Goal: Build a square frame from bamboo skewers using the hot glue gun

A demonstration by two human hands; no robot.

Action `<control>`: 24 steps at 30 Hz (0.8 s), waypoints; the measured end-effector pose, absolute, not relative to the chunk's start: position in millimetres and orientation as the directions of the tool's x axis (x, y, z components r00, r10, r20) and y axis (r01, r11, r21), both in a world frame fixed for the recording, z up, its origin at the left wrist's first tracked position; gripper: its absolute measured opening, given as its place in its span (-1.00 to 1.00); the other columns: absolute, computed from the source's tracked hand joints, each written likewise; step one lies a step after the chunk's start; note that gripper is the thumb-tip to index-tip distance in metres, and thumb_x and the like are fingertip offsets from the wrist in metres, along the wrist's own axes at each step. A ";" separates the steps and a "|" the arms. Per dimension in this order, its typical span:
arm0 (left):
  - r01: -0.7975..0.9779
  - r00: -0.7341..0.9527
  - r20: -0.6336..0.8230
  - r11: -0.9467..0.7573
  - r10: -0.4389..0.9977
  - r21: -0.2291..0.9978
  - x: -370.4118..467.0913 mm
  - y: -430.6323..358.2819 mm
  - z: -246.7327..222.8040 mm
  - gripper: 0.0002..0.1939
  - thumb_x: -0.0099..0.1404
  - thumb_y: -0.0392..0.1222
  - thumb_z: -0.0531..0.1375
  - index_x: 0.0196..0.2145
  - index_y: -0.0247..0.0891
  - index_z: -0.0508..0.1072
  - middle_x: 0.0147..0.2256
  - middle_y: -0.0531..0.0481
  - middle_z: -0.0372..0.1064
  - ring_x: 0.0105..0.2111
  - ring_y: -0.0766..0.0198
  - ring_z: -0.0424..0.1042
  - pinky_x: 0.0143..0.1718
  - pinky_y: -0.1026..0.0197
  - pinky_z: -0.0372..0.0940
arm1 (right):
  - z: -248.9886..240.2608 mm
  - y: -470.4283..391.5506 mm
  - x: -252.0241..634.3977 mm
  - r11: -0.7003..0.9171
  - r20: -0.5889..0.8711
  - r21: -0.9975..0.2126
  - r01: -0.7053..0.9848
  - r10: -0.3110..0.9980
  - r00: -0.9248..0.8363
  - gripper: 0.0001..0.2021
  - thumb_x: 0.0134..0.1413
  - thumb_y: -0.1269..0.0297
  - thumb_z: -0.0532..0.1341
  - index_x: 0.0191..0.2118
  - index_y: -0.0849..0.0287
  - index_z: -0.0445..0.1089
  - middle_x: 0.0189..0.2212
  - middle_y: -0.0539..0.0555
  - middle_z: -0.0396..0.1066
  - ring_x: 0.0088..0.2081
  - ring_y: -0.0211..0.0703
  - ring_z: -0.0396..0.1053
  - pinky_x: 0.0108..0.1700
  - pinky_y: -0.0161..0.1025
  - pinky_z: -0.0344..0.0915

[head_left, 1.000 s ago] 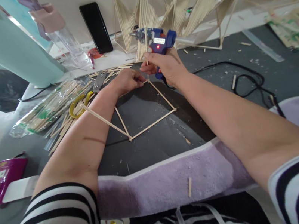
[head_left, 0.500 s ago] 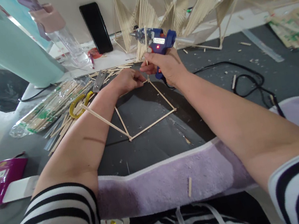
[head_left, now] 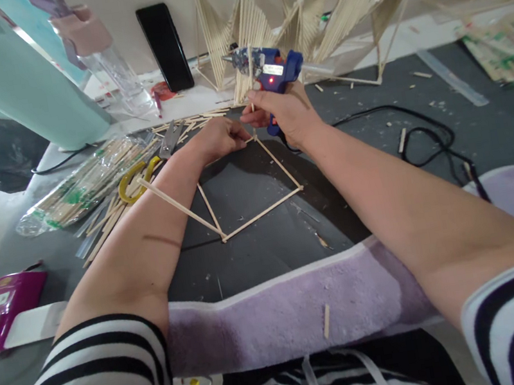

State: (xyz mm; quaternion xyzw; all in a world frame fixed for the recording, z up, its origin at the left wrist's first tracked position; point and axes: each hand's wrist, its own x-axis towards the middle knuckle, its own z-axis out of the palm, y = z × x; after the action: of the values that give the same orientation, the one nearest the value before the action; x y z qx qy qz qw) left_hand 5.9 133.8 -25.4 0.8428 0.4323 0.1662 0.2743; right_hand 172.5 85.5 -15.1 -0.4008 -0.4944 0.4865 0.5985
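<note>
A flat four-sided frame of thin wooden sticks point(head_left: 263, 215) lies on the dark table, with one stick point(head_left: 181, 206) slanting up from its near-left corner. My left hand point(head_left: 225, 137) pinches the frame's far side near the far-right corner. At that corner my right hand point(head_left: 280, 110) holds another wooden stick point(head_left: 251, 70) upright between thumb and fingers. The same hand also grips a blue hot glue gun point(head_left: 284, 70), its red light lit and its nozzle pointing left. The palm hides part of the gun's handle.
Yellow-handled scissors point(head_left: 140, 175) and bagged sticks point(head_left: 85, 187) lie left, beside my forearm. Behind stand a phone point(head_left: 164, 47), a bottle point(head_left: 113, 65) and finished stick structures point(head_left: 254, 20). A black cord point(head_left: 421, 118) curls at right. A purple cushion point(head_left: 285, 311) lines the near edge.
</note>
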 end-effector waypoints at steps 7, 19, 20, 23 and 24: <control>0.643 0.548 0.035 -0.448 0.835 0.621 7.9 132.0 -24.4 -0.75 -0.02 -0.29 0.25 -0.33 -0.28 0.62 -0.44 0.05 0.50 -0.35 0.28 0.43 -0.23 0.24 0.27 | -17.8 88.7 173.3 0.206 0.203 -0.969 -0.134 0.979 0.038 -0.86 0.14 0.28 0.26 -0.43 0.11 0.37 -0.46 0.00 0.47 -0.40 -0.16 0.52 -0.33 -0.24 0.43; 0.617 0.585 0.077 -0.504 0.808 0.605 6.3 133.2 -25.9 -0.74 -0.01 -0.29 0.24 -0.32 -0.31 0.64 -0.46 0.04 0.50 -0.37 0.26 0.43 -0.27 0.24 0.26 | -19.1 90.3 174.6 0.218 0.215 -0.967 -0.134 0.976 0.040 -0.89 0.09 0.24 0.28 -0.40 0.08 0.37 -0.47 -0.01 0.47 -0.38 -0.13 0.54 -0.32 -0.22 0.48; 0.622 0.582 0.072 -0.500 0.810 0.602 6.5 132.9 -25.6 -0.73 -0.01 -0.30 0.24 -0.31 -0.32 0.64 -0.46 0.03 0.50 -0.38 0.26 0.42 -0.28 0.24 0.26 | -19.2 90.3 174.5 0.214 0.210 -0.968 -0.128 0.977 0.042 -0.89 0.10 0.23 0.28 -0.40 0.08 0.37 -0.46 -0.01 0.47 -0.38 -0.13 0.54 -0.31 -0.21 0.48; 0.634 0.576 0.057 -0.489 0.816 0.600 7.0 132.1 -25.1 -0.71 -0.01 -0.30 0.24 -0.30 -0.36 0.64 -0.44 0.00 0.51 -0.38 0.26 0.42 -0.28 0.24 0.27 | -19.1 90.0 174.0 0.216 0.211 -0.968 -0.128 0.976 0.049 -0.89 0.12 0.24 0.27 -0.40 0.09 0.38 -0.45 0.01 0.48 -0.39 -0.14 0.53 -0.32 -0.22 0.47; 0.634 0.575 0.059 -0.490 0.816 0.598 7.0 132.0 -25.1 -0.72 -0.01 -0.30 0.24 -0.30 -0.35 0.64 -0.44 0.00 0.51 -0.37 0.26 0.43 -0.28 0.24 0.27 | -19.0 90.0 173.9 0.221 0.216 -0.966 -0.137 0.975 0.048 -0.89 0.12 0.25 0.27 -0.40 0.10 0.38 -0.46 0.01 0.48 -0.39 -0.14 0.53 -0.33 -0.22 0.47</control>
State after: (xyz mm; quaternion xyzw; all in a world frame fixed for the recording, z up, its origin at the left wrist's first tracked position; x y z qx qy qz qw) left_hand 7.0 132.0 -25.1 0.8463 0.4282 0.1700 0.2675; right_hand 173.9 90.0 -19.0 -0.4131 -0.5072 0.4680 0.5943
